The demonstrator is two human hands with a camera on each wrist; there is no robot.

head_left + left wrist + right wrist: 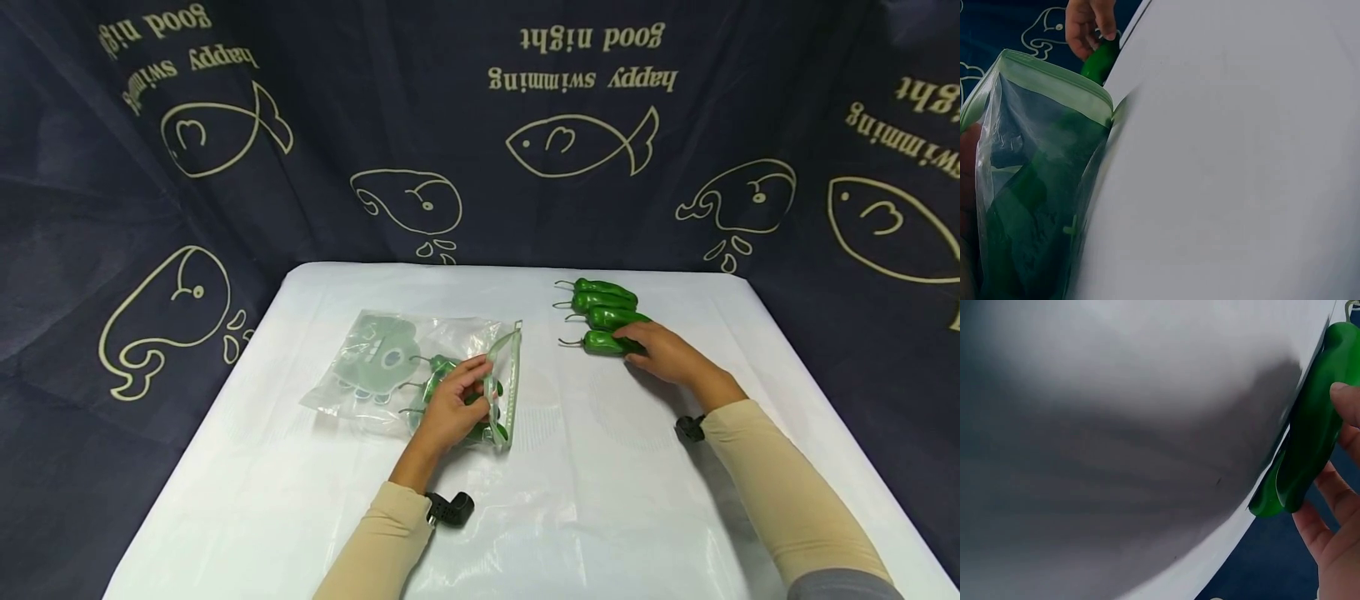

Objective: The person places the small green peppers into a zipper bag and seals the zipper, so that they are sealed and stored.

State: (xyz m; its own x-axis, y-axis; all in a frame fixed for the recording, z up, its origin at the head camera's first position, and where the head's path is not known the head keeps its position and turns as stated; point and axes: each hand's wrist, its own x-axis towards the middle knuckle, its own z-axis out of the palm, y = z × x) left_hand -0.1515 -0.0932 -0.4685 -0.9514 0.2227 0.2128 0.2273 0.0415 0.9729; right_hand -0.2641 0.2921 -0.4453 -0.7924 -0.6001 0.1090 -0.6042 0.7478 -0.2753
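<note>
A clear zip bag (468, 329) with a green cartoon print and a pale green zip edge lies on the table, its opening towards the right. My left hand (450, 408) pinches the bag near that opening, which stands parted in the left wrist view. Several green peppers (442, 364) are inside, partly covered by my hand. To the right, my right hand (667, 357) grips the nearest green pepper (597, 342) of a short row, thumb on one side and fingers on the other in the right wrist view. Whether this pepper still touches the table, I cannot tell.
Three more green peppers (606, 302) lie side by side just beyond the gripped one, stems to the left. A white cloth (600, 500) covers the table. Dark blue fabric (465, 100) with fish and whale drawings hangs behind and along the sides.
</note>
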